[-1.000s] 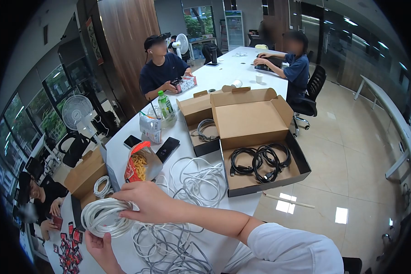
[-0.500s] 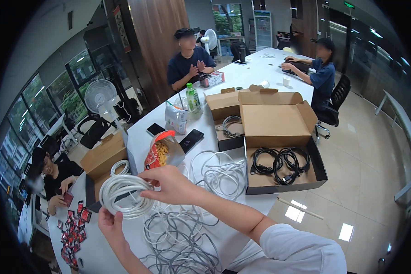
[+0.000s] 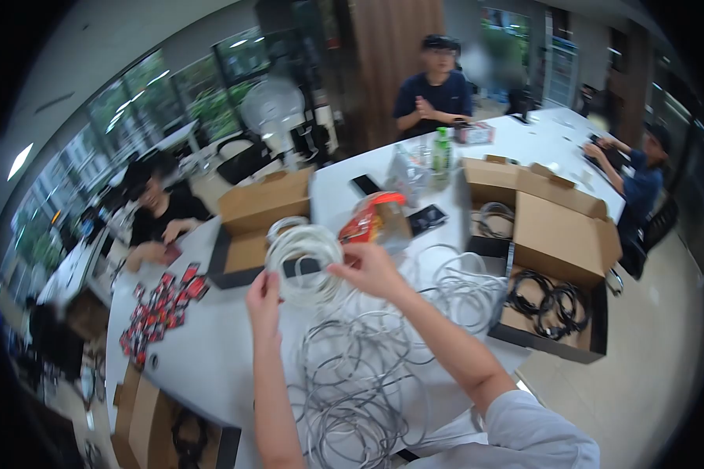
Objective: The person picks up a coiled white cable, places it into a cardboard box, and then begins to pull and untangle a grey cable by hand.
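Note:
A coil of white cable (image 3: 303,266) is held up above the table between both hands. My left hand (image 3: 264,301) grips its lower left edge, and my right hand (image 3: 368,270) pinches its right side. Just behind the coil stands an open box (image 3: 267,205) with another white coil partly hidden in it. Below and right of my hands, loose grey cables (image 3: 352,391) lie tangled on the table, with loose white cable (image 3: 461,285) farther right.
On the white table (image 3: 211,336) are red packets (image 3: 164,309), a snack bag (image 3: 375,219), phones and a green bottle (image 3: 441,150). Open boxes with black cables stand at right (image 3: 559,227) and lower left (image 3: 137,414). Three people sit around the table.
The view has turned left, so the scene appears shifted to the right and a box with black cable shows at lower left. Both hands still hold the white coil.

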Demonstrator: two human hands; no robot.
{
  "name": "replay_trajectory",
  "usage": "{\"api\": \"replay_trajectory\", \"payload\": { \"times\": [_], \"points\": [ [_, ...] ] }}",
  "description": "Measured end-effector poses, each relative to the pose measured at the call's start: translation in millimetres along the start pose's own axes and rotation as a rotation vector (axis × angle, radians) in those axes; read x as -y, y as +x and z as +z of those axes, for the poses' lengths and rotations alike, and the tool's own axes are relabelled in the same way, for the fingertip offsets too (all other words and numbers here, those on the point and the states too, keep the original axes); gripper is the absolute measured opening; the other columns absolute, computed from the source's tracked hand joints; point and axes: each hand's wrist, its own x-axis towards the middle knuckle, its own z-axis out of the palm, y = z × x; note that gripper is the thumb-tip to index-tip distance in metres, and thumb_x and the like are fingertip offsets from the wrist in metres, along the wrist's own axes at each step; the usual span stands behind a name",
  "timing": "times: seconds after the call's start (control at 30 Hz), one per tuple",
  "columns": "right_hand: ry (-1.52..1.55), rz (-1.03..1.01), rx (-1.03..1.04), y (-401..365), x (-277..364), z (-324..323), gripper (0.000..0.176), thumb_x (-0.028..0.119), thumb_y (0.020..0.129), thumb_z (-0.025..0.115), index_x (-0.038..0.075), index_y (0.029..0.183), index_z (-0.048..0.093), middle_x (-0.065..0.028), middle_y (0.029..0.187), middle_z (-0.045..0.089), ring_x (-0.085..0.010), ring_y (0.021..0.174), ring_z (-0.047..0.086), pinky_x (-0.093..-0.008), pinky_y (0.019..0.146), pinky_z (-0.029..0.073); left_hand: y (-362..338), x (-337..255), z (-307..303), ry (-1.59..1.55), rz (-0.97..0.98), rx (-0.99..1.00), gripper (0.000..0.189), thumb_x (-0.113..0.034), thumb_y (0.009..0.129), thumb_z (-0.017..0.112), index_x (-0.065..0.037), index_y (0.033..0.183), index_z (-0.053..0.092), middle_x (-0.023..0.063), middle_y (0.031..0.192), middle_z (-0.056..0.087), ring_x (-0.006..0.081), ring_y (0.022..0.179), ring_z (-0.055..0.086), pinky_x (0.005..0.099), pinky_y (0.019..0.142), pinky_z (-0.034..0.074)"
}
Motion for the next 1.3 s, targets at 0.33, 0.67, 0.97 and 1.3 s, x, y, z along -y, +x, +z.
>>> {"api": "replay_trajectory", "payload": {
  "times": [0.33,0.67,0.97,1.3],
  "points": [
    [-0.181,0.161,0.133,113,-31,100,0.033,0.033,0.077,0.073,0.0,0.08,0.07,-0.0132,0.071,0.068,-0.0247,0.064,0.067,-0.0361,0.061,0.053,137,31,-55,0.062,-0.271,-0.001,0.03,-0.034,0.098,0.049,-0.014,0.113,0.065,-0.0056,0.084,0.064,0.0048,0.07,0.055,0.0248,0.066,0.041],
    [0.31,0.665,0.224,180,-94,210,0.028,0.024,0.082,0.072,-0.002,0.078,0.064,-0.0086,0.075,0.065,-0.0158,0.059,0.065,-0.0289,0.053,0.056,254,104,-116,0.562,-0.052,-0.115,0.033,-0.023,0.09,0.051,0.007,0.089,0.065,0.0083,0.078,0.065,0.0169,0.07,0.06,0.0322,0.063,0.046],
    [-0.37,0.256,0.086,212,-138,273,0.042,0.033,0.083,0.065,-0.006,0.096,0.059,-0.0236,0.088,0.068,-0.0354,0.08,0.068,-0.0422,0.075,0.053,319,160,-129,0.773,0.05,-0.224,0.026,-0.019,0.084,0.057,0.004,0.094,0.066,0.0168,0.084,0.069,0.0261,0.079,0.066,0.0351,0.071,0.05],
    [-0.551,0.092,0.319,222,-161,293,0.038,0.029,0.089,0.053,-0.005,0.081,0.069,-0.0261,0.083,0.067,-0.0403,0.08,0.067,-0.0458,0.074,0.055,316,149,-123,1.179,-0.1,-0.035,0.023,-0.015,0.082,0.058,0.001,0.095,0.068,0.0253,0.098,0.067,0.0417,0.094,0.064,0.0472,0.081,0.052]
  ]
}}
